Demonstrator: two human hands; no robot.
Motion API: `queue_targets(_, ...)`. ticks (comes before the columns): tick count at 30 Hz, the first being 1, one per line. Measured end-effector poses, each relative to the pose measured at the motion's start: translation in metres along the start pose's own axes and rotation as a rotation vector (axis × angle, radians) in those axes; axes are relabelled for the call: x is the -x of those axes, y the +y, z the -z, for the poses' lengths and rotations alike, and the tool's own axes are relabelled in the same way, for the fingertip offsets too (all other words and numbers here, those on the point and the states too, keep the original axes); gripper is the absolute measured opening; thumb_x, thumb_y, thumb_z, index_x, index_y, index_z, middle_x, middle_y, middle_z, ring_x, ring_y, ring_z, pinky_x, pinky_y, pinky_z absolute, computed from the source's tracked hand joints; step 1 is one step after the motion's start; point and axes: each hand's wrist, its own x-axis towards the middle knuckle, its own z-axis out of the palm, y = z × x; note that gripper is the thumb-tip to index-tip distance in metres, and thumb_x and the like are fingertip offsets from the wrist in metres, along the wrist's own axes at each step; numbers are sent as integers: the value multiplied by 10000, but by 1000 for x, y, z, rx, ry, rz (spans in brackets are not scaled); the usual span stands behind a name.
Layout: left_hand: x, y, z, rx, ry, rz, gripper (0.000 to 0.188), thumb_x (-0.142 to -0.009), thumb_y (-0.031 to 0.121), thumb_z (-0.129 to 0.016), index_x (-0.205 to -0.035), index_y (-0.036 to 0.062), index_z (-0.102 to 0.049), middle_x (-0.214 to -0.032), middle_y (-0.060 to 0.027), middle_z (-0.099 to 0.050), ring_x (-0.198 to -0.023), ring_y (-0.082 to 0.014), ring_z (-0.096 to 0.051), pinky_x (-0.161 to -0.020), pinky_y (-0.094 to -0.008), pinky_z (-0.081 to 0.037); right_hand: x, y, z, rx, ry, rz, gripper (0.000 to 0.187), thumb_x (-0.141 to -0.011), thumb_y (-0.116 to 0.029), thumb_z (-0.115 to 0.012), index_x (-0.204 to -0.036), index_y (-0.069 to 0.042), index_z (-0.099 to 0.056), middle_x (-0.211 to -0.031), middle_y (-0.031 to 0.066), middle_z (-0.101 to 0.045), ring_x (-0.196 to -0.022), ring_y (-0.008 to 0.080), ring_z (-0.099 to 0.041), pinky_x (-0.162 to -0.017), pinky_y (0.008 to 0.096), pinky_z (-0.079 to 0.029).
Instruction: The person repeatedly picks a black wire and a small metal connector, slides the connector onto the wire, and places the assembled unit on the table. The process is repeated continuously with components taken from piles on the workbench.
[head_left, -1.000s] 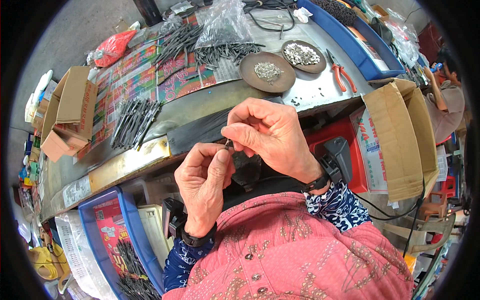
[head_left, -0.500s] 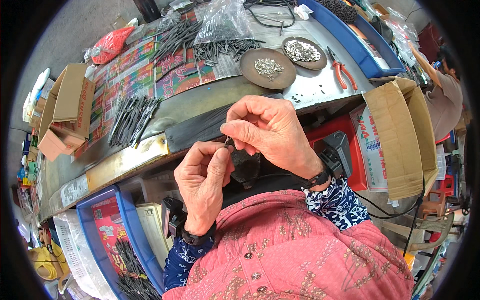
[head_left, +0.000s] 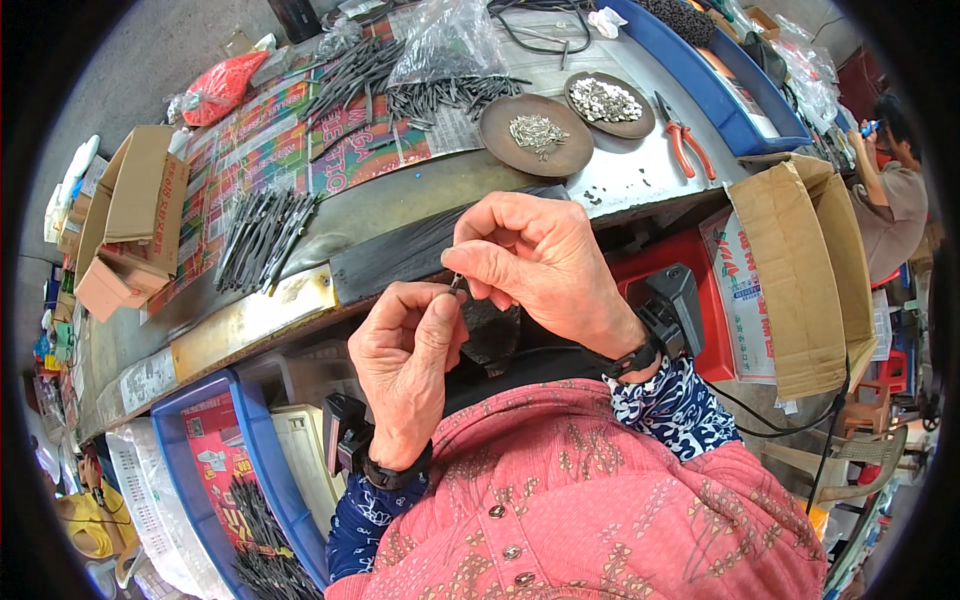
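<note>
In front of my body, my left hand (head_left: 408, 350) is closed, thumb against forefinger, on a small black strip (head_left: 457, 283) whose tip sticks out. My right hand (head_left: 535, 255) meets it from above in a pinch. What lies between the right fingertips is too small to make out. Beyond my hands on the bench, a brown dish (head_left: 505, 120) holds small silvery metal pieces. Beside it, a second dish (head_left: 634, 131) carries white and silvery bits. To the left lies a bundle of thin black strips (head_left: 265, 240), and a looser heap of them (head_left: 355, 85) farther back.
Red-handled pliers (head_left: 688, 150) lie right of the dishes. A long blue tray (head_left: 690, 80) stands at the back right, an open cardboard box (head_left: 800, 270) below it. Another carton (head_left: 135, 220) sits far left. A blue crate (head_left: 265, 400) with black strips stands lower left. A co-worker (head_left: 890, 200) is at right.
My hands stay almost exactly in place, still pinched together at the black strip. At the far right the co-worker's arms have shifted.
</note>
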Motion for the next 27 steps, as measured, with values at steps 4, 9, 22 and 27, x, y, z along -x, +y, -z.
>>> queue_targets(4,0,-1,0,-7,-10,-8,159,-946,159,-632,-918,6,-599,-664,-2,-552,-511,-30,-394,-451,-181,-281,-1,2,0,16,-29,39,99,-902,-83,-668,-897,4,-622,-706,-5,-589,-591,26,-530,-485,176,-419)
queue_targets(9,-1,-1,4,-53,-57,-42,158,-944,152,-638,-882,12,-599,-667,14,-561,-555,-26,-446,-483,-174,-334,-1,5,3,11,-96,47,94,-898,-69,-672,-877,-15,-598,-704,-14,-574,-600,26,-531,-486,175,-416)
queue_targets(22,-11,-2,-1,44,-105,30,158,-952,163,-625,-916,10,-606,-676,13,-558,-554,-32,-450,-482,-177,-321,1,14,5,142,49,170,101,-906,-88,-665,-907,-8,-605,-695,-24,-566,-628,14,-532,-511,201,-419)
queue_targets(27,-11,-5,-1,36,-111,65,176,-945,181,-639,-914,8,-618,-674,18,-558,-554,-29,-448,-483,-174,-322,-5,18,11,461,90,444,212,-898,-133,-656,-772,4,-554,-636,141,-520,-543,293,-497,-496,348,-406)
